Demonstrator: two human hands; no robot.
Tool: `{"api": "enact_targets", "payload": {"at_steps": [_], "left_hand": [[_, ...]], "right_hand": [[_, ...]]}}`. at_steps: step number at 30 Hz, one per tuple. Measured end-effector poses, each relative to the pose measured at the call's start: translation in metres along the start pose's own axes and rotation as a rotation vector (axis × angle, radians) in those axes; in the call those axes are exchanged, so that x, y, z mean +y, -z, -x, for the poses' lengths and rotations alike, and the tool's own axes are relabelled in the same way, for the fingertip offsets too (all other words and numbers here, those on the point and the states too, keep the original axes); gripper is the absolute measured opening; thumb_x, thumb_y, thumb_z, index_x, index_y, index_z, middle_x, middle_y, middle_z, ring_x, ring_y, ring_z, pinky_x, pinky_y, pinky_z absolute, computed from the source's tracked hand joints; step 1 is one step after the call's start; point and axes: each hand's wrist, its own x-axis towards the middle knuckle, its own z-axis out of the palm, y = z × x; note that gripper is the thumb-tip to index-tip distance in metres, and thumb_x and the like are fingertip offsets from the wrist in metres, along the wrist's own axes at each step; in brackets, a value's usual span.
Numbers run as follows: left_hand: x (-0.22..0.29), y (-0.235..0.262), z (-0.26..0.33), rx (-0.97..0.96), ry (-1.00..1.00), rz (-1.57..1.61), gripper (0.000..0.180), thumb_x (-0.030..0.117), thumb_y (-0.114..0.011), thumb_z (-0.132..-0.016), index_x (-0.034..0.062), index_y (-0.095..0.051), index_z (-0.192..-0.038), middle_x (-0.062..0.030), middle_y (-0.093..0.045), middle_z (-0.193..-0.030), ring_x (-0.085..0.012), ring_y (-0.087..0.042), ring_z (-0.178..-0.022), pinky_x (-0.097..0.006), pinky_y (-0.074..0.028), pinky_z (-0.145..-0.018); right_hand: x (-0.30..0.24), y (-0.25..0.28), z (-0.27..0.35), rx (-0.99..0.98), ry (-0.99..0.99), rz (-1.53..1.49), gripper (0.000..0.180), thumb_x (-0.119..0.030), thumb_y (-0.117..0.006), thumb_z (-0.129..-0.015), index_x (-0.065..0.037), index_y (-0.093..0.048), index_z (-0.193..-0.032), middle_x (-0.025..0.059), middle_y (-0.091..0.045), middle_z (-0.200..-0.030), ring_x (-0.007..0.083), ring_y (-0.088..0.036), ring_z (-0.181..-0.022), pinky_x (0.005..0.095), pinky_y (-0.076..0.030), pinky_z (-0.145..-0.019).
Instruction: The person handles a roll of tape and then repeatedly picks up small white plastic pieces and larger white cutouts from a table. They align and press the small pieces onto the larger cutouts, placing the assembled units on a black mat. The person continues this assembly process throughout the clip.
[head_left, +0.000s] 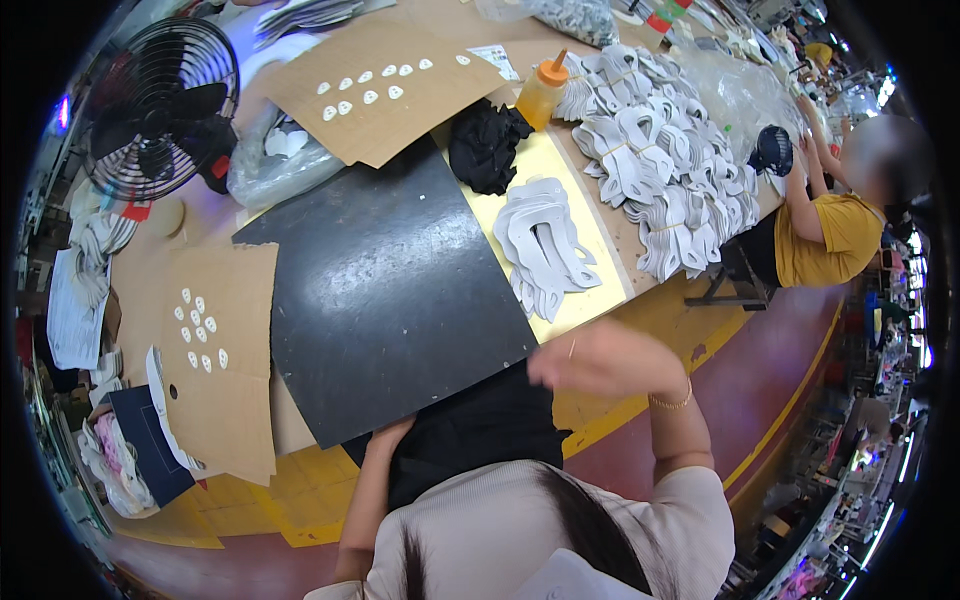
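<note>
My right hand (605, 360) is raised off the front right corner of a black board (390, 270), smeared by motion, so its fingers do not read clearly. My left hand (392, 430) is at the board's front edge, its fingers hidden beneath it. Nearest my right hand is a stack of pale grey cut pieces (545, 245) with openings, lying on a yellow sheet (590, 300). Brown cardboard sheets bearing small white pieces lie beside the board, one at the left (225, 400) and one at the far side (400, 120).
A black fan (160, 110) stands at the far left, near a clear plastic bag (285, 165). Behind the yellow sheet are a bunched black cloth (488, 145) and an orange-capped bottle (543, 90). Banded bundles of grey pieces (660, 150) cover the right; beyond sits a person in yellow (835, 240).
</note>
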Motion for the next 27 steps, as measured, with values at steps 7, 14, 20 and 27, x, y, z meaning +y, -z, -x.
{"api": "enact_targets", "payload": {"at_steps": [7,14,20,27], "left_hand": [[-0.012,0.007,0.027,0.079,0.011,0.126,0.061,0.039,-0.063,-0.097,0.0021,-0.053,-0.145,-0.0244,-0.052,-0.15,-0.0385,-0.045,-0.143,-0.038,-0.033,-0.118],[-0.031,0.011,0.059,0.166,0.131,0.242,0.061,0.043,-0.063,-0.097,0.0019,-0.057,-0.142,-0.0238,-0.057,-0.146,-0.0388,-0.05,-0.139,-0.037,-0.038,-0.115],[-0.016,0.022,0.057,0.099,0.068,0.103,0.065,0.046,-0.064,-0.096,0.002,-0.054,-0.144,-0.0251,-0.053,-0.148,-0.0414,-0.046,-0.141,-0.038,-0.037,-0.116],[-0.005,0.033,0.076,0.084,0.09,0.095,0.067,0.047,-0.063,-0.097,0.0026,-0.052,-0.146,-0.0264,-0.05,-0.151,-0.0436,-0.042,-0.143,-0.04,-0.035,-0.118]], "right_hand": [[0.057,0.054,-0.068,0.75,-0.189,0.801,0.047,-0.035,-0.082,-0.081,-0.001,-0.07,-0.112,0.0134,-0.062,-0.124,0.0357,-0.057,-0.118,0.0432,-0.046,-0.1],[0.03,0.06,-0.062,0.586,-0.477,0.147,0.038,-0.033,-0.081,-0.084,-0.003,-0.07,-0.105,0.0151,-0.067,-0.106,0.0346,-0.062,-0.108,0.0413,-0.048,-0.09],[0.093,0.086,-0.075,0.71,-0.227,0.55,0.055,-0.034,-0.086,-0.081,-0.001,-0.066,-0.12,0.02,-0.064,-0.115,0.0304,-0.064,-0.109,0.0398,-0.051,-0.094],[0.096,0.112,-0.083,0.479,-0.382,0.407,0.059,-0.033,-0.088,-0.077,0.002,-0.065,-0.12,0.0186,-0.067,-0.101,0.0311,-0.065,-0.096,0.038,-0.052,-0.088]]}}
